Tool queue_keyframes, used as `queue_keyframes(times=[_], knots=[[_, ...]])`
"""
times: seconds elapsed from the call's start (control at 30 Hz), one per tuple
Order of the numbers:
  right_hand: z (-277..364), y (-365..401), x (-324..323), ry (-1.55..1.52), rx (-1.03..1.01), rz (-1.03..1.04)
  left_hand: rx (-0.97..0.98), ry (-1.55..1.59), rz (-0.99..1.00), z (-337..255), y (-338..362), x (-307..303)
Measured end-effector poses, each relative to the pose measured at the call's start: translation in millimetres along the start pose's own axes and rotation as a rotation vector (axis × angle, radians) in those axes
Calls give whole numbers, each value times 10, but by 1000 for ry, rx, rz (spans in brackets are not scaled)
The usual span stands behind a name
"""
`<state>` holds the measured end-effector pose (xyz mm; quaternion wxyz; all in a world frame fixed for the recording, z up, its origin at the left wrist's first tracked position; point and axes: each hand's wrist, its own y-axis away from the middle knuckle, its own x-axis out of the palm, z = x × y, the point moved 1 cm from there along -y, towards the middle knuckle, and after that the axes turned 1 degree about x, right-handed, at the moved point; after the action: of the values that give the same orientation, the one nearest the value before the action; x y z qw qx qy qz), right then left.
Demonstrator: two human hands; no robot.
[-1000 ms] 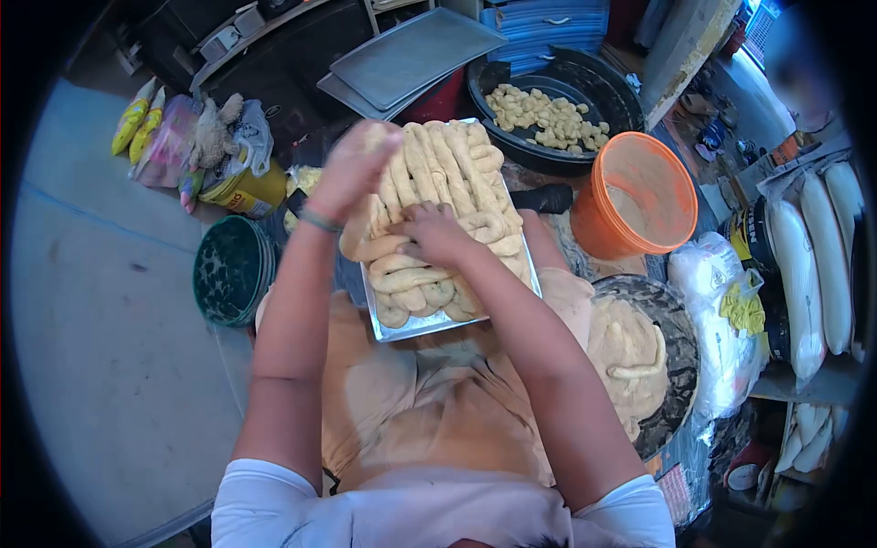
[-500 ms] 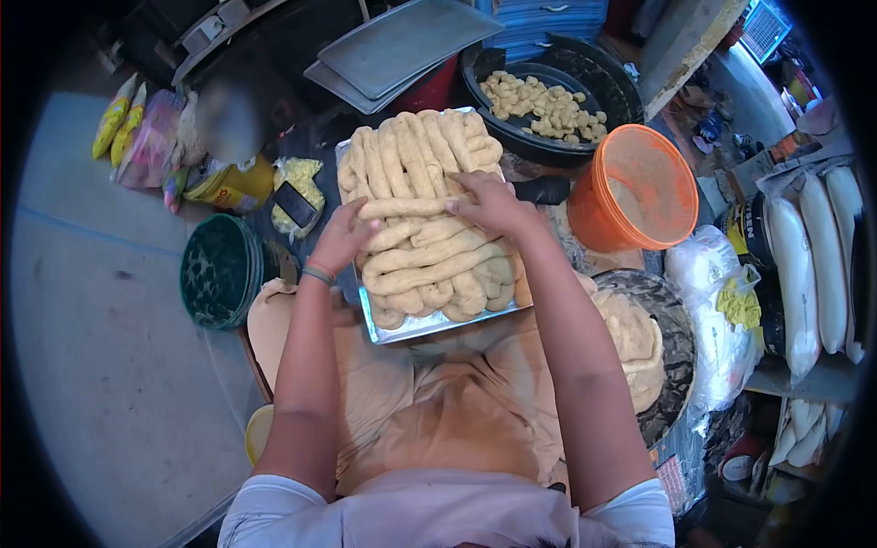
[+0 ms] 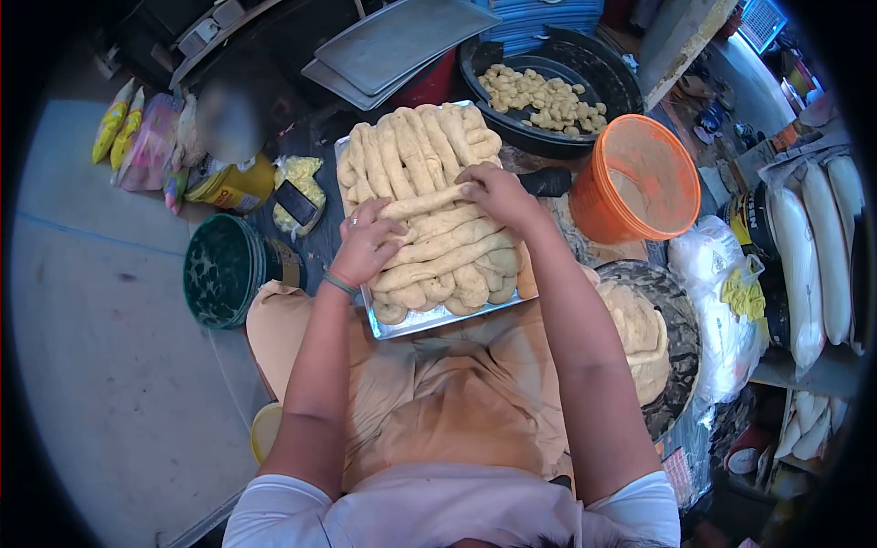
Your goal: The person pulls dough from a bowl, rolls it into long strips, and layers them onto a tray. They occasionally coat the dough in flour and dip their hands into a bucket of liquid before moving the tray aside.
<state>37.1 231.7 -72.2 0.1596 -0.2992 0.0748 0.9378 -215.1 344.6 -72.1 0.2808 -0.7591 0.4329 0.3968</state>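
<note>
A metal tray (image 3: 402,327) in front of my lap is heaped with long ropes of dough (image 3: 448,260). Between my two hands stretches one dough rope (image 3: 425,201), lying across the top of the pile. My left hand (image 3: 368,242) has its fingers closed around the left end of that rope. At the right end, my right hand (image 3: 498,194) pinches it between thumb and fingers. Farther back on the pile, other ropes (image 3: 416,151) run lengthwise away from me; nearer ones lie crosswise.
An orange bucket (image 3: 635,178) stands right of the tray. Behind is a black tub (image 3: 621,82) with dough pieces (image 3: 539,96). A dark basin (image 3: 681,347) with dough sits by my right arm. Green buckets (image 3: 224,274) stand left, near a phone (image 3: 296,203) on a bag.
The dough rope between my hands has tilted, its right end higher. My left hand has moved slightly right and down, my right hand slightly right and up.
</note>
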Motion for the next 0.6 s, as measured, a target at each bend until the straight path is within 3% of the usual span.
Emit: queue_keyframes(times=[0.3, 0.43, 0.5, 0.53, 0.6], knots=[[-154, -4, -119, 10, -182, 1, 19, -108, -12, -81, -34, 43], [-365, -14, -124, -206, 59, 102, 17, 102, -134, -93, -104, -64], [-361, 43, -110, 156, -42, -41, -25, 71, -284, 71, -134, -50], [-277, 89, -114, 338, -93, -111, -18, 124, -251, 89, -124, -1], [-90, 151, -85, 347, -190, -132, -5, 225, -184, 99, -91, 73]])
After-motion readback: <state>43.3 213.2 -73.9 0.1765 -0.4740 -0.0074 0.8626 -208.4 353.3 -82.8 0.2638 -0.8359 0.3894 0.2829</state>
